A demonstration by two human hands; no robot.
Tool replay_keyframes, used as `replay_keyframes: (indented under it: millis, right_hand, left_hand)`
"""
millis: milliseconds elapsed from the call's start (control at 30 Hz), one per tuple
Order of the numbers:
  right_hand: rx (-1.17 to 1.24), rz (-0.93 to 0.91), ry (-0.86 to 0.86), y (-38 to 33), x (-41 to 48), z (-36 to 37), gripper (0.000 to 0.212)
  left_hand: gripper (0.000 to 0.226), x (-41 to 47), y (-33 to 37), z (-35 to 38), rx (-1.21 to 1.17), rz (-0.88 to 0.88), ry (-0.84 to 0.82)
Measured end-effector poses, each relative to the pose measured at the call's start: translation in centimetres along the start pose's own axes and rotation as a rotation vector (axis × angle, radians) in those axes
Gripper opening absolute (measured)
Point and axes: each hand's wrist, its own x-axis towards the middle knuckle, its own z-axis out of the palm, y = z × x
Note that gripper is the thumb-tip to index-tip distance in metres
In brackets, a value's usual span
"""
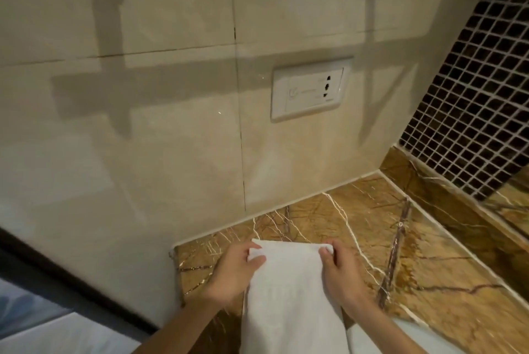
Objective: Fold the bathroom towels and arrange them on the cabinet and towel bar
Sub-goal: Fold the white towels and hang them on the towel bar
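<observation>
A white towel [289, 290] lies as a long narrow strip on the brown marble cabinet top [429, 282], running from the bottom edge of the view toward the wall. My left hand [237, 270] pinches its far left corner, thumb on top. My right hand [337, 270] pinches the far right corner in the same way. Both corners sit a little short of the wall. The near end of the towel is out of view below.
A beige tiled wall [171, 96] rises right behind the counter, with a white socket plate [310, 90] above the towel. Dark mosaic tile [472, 96] and a raised marble ledge [446, 196] border the right side. A white basin rim [406, 336] shows at the bottom right.
</observation>
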Motion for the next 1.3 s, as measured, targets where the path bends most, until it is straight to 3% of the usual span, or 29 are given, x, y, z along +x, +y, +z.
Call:
replay_keyframes:
  millis: [100, 400, 467, 567, 667, 800, 867, 1000, 1300]
  right_hand:
    - [-0.054, -0.025, -0.016, 0.3, 0.7, 0.3, 0.022]
    - [-0.197, -0.028, 0.065, 0.0, 0.5, 2.1, 0.027]
    - [-0.247, -0.037, 0.096, -0.4, 0.1, 2.5, 0.024]
    - [-0.287, -0.022, 0.097, -0.9, -0.2, 2.4, 0.039]
    - [-0.424, -0.113, 0.116, -1.0, -2.1, 1.9, 0.041]
    - [-0.802, -0.361, -0.069, 0.5, -6.3, 2.6, 0.055]
    - [-0.821, -0.332, -0.18, 0.8, -7.3, 2.9, 0.063]
    - [-0.895, -0.271, -0.249, 1.0, -6.3, 3.3, 0.065]
    - [-0.964, -0.215, -0.265, 0.5, -6.6, 3.7, 0.063]
  left_hand:
    - [0.007, 0.8, 0.7, 0.2, 0.131, 0.043, 0.017]
    - [0.019, 0.5, 0.9, 2.5, 0.455, 0.068, 0.208]
    - [0.023, -0.3, 1.1, 2.9, 0.452, 0.109, 0.289]
    - [0.032, -2.0, 1.7, 3.1, 0.401, 0.14, 0.318]
    - [0.042, -5.7, 1.7, 3.0, 0.673, 0.246, 0.347]
    - [0.056, -11.0, 0.3, 2.8, 1.013, 0.488, 0.085]
    - [0.059, -11.9, -0.1, 2.8, 1.098, 0.412, -0.027]
    - [0.067, -10.8, -1.7, 3.5, 1.089, 0.409, -0.066]
    - [0.065, -10.3, -2.7, 4.8, 1.207, 0.381, 0.04]
